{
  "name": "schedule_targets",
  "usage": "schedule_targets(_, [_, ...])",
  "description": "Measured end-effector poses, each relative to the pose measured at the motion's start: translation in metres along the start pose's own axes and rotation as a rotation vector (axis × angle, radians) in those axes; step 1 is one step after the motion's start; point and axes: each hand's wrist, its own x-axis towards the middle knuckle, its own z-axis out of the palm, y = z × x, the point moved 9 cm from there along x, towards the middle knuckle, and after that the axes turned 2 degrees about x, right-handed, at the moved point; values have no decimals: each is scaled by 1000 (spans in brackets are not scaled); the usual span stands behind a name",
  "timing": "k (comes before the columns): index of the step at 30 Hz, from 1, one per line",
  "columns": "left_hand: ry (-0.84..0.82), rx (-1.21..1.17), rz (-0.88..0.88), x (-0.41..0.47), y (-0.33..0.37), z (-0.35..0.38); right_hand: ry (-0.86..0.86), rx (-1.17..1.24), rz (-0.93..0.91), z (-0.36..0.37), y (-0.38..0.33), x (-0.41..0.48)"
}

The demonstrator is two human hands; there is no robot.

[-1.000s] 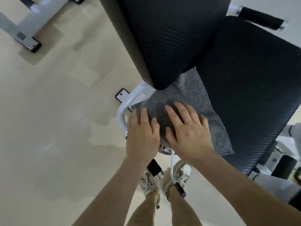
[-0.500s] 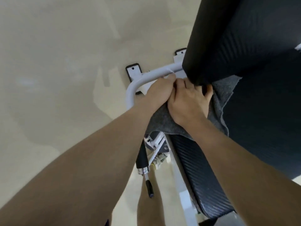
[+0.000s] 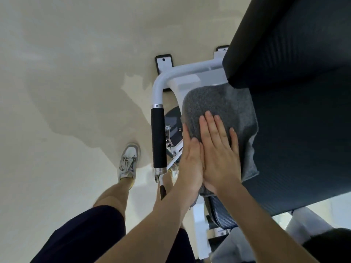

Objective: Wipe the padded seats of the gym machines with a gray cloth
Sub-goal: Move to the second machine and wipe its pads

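A gray cloth (image 3: 224, 105) lies over the left edge of the black padded seat (image 3: 296, 145) of a gym machine, just below the black back pad (image 3: 288, 38). My left hand (image 3: 190, 164) and my right hand (image 3: 220, 152) press flat on the cloth side by side, fingers straight and pointing toward the back pad. The left hand sits at the seat's left edge, where the cloth drapes down. Part of the cloth is hidden under both palms.
A white frame tube (image 3: 161, 80) bends down into a black foam handle (image 3: 159, 137) just left of the seat. A chrome adjuster disc (image 3: 171, 130) sits between handle and seat. My legs and a gray sneaker (image 3: 128, 160) stand on beige floor (image 3: 66, 92) at the left.
Both hands have slid back from under the back pad toward me, dragging the cloth along the seat's left edge. Fingers that were bunched on the cloth now lie flat.
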Motion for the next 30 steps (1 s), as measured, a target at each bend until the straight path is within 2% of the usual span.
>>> schedule_targets(3, [-15,280,-50,-25,-2,5,-48,-15,67,11,8,-34])
schedule_targets(5, [-46,434,-24,-38,4,10,-70,20,156,18,18,-60])
schedule_targets(9, [-97,607,149,-32,16,13,-23,53,332,17,31,-94])
schedule_targets(14, [-90,869,335,-7,18,6,29,123,439,7,35,-64])
schedule_targets(20, [-67,1057,505,20,42,6,48,178,334,-9,47,-18])
schedule_targets(25, [89,1569,575,18,51,14,88,194,244,-18,68,-9])
schedule_targets(28, [-19,1796,684,17,39,55,83,192,268,-23,105,-5])
schedule_targets(30, [-82,1866,719,22,28,92,85,166,308,-30,139,-6])
